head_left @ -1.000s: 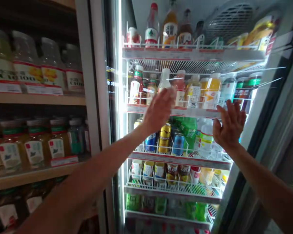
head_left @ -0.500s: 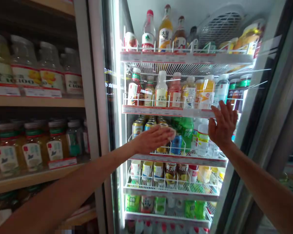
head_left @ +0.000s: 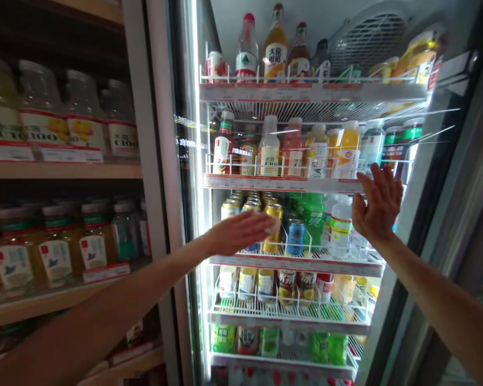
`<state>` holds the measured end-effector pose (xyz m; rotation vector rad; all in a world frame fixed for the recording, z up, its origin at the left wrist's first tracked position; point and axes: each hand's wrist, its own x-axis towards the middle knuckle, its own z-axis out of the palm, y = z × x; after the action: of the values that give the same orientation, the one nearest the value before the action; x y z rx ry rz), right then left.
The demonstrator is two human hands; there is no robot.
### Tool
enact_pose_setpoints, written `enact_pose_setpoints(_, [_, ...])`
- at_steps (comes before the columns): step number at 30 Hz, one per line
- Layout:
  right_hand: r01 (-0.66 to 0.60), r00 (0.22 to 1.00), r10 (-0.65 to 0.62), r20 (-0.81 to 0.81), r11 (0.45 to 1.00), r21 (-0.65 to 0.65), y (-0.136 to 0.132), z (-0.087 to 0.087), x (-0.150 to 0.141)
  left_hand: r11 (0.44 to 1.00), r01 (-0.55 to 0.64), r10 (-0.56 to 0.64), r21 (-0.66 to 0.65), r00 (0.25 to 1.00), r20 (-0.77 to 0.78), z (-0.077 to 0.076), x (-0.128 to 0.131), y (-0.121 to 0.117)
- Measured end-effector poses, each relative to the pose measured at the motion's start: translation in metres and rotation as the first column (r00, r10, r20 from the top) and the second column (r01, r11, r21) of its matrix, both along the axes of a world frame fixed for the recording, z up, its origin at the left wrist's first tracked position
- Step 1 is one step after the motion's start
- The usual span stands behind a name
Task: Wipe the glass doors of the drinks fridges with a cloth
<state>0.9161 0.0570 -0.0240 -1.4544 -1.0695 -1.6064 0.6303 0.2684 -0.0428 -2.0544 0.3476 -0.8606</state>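
My left hand reaches in from the lower left, fingers stretched out together and pointing right, in front of the canned drinks. A small pale patch shows at its fingertips; whether it is a thin cloth or a reflection I cannot tell. My right hand is raised with its fingers spread, at or near the glass door by the right side of the fridge. Behind the left hand are a gold can and a blue can. An orange juice bottle stands behind the glass, left of my right hand.
Wire fridge shelves hold bottles and cans in several rows. At the left, wooden shelves carry bottled drinks. The fridge's dark right frame runs beside my right forearm. A round fan grille shows at the top.
My left hand has come down from the bottle shelf to the can shelf, then shifted slightly left. My right hand keeps about the same place on the right side.
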Motion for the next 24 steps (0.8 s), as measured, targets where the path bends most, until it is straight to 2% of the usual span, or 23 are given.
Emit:
enact_pose_setpoints(1, [0.001, 1.0, -0.001, 0.005, 1.0, 0.0, 0.0, 0.0, 0.0, 0.997, -0.013, 0.023, -0.073, 0.989, 0.143, 0.011, -0.004, 0.005])
enact_pose_setpoints(3, [0.004, 1.0, -0.004, 0.011, 1.0, -0.001, 0.0, 0.0, -0.001, 0.965, 0.016, 0.115, -0.26, 0.868, 0.482, 0.034, -0.011, 0.016])
enact_pose_setpoints(4, [0.005, 1.0, -0.005, 0.015, 1.0, -0.002, 0.001, 0.0, 0.0, 0.952, 0.05, 0.143, -0.302, 0.801, 0.582, 0.04, -0.012, 0.018])
enact_pose_setpoints(5, [0.01, 1.0, -0.009, 0.018, 1.0, -0.001, 0.001, 0.0, 0.0, 0.951, 0.065, 0.142, -0.302, 0.777, 0.614, 0.039, -0.011, 0.017])
enact_pose_setpoints(6, [0.015, 1.0, -0.015, 0.02, 1.0, -0.002, 0.001, 0.0, 0.0, 0.964, 0.051, 0.113, -0.261, 0.808, 0.578, 0.032, -0.01, 0.014])
enact_pose_setpoints(7, [0.02, 1.0, -0.02, 0.021, 1.0, -0.001, 0.001, 0.0, 0.0, 0.983, 0.027, 0.065, -0.182, 0.875, 0.479, 0.021, -0.008, 0.009])
enact_pose_setpoints(9, [0.03, 0.999, -0.03, 0.023, 1.0, -0.003, 0.001, 0.0, 0.001, 0.999, 0.019, -0.024, 0.043, 0.993, 0.118, -0.004, -0.006, -0.001])
enact_pose_setpoints(10, [0.034, 0.999, -0.033, 0.022, 0.999, -0.004, 0.001, 0.0, 0.001, 0.991, 0.041, -0.036, 0.124, 0.998, -0.041, -0.011, -0.007, -0.003])
enact_pose_setpoints(11, [0.035, 0.999, -0.035, 0.019, 0.999, -0.004, 0.001, 0.0, 0.001, 0.985, 0.054, -0.033, 0.161, 0.992, -0.125, -0.012, -0.009, -0.002])
enact_pose_setpoints(12, [0.038, 0.999, -0.038, 0.017, 0.999, -0.002, 0.001, 0.0, 0.002, 0.987, 0.049, -0.032, 0.151, 0.993, -0.111, -0.006, -0.013, 0.001])
enact_pose_setpoints(13, [0.04, 0.999, -0.04, 0.016, 0.999, -0.002, 0.001, 0.0, 0.002, 0.996, 0.023, -0.023, 0.089, 1.0, 0.001, 0.005, -0.017, 0.006])
enact_pose_setpoints(14, [0.043, 0.999, -0.043, 0.018, 0.999, -0.002, 0.001, 0.0, 0.003, 1.0, -0.001, 0.004, -0.018, 0.982, 0.186, 0.018, -0.02, 0.011])
enact_pose_setpoints(16, [0.042, 0.998, -0.043, 0.047, 0.999, 0.009, 0.002, 0.0, 0.004, 0.975, 0.03, 0.097, -0.222, 0.837, 0.538, 0.04, -0.02, 0.019])
enact_pose_setpoints(17, [0.038, 0.997, -0.039, 0.069, 0.999, 0.02, 0.003, 0.0, 0.005, 0.962, 0.057, 0.124, -0.267, 0.78, 0.613, 0.044, -0.017, 0.019])
enact_pose_setpoints(18, [0.031, 0.995, -0.033, 0.091, 0.999, 0.03, 0.003, 0.0, 0.006, 0.962, 0.066, 0.117, -0.266, 0.778, 0.617, 0.041, -0.013, 0.017])
enact_pose_setpoints(19, [0.022, 0.994, -0.026, 0.106, 0.999, 0.036, 0.003, -0.001, 0.007, 0.975, 0.051, 0.077, -0.216, 0.837, 0.542, 0.033, -0.007, 0.012])
enact_pose_setpoints(21, [0.009, 0.994, -0.014, 0.112, 0.999, 0.04, 0.003, -0.001, 0.008, 1.0, 0.022, -0.019, -0.014, 0.981, 0.194, 0.012, 0.004, -0.001])
enact_pose_setpoints(22, [0.008, 0.994, -0.012, 0.105, 0.999, 0.036, 0.003, -0.001, 0.007, 0.996, 0.037, -0.038, 0.078, 0.999, 0.015, 0.005, 0.008, -0.005])
enact_pose_setpoints(23, [0.007, 0.995, -0.011, 0.1, 0.999, 0.035, 0.003, -0.001, 0.007, 0.989, 0.056, -0.042, 0.135, 0.994, -0.101, 0.005, 0.01, -0.008])
enact_pose_setpoints(24, [0.006, 0.995, -0.009, 0.096, 0.999, 0.037, 0.003, -0.001, 0.007, 0.987, 0.061, -0.041, 0.147, 0.99, -0.136, 0.011, 0.011, -0.008])
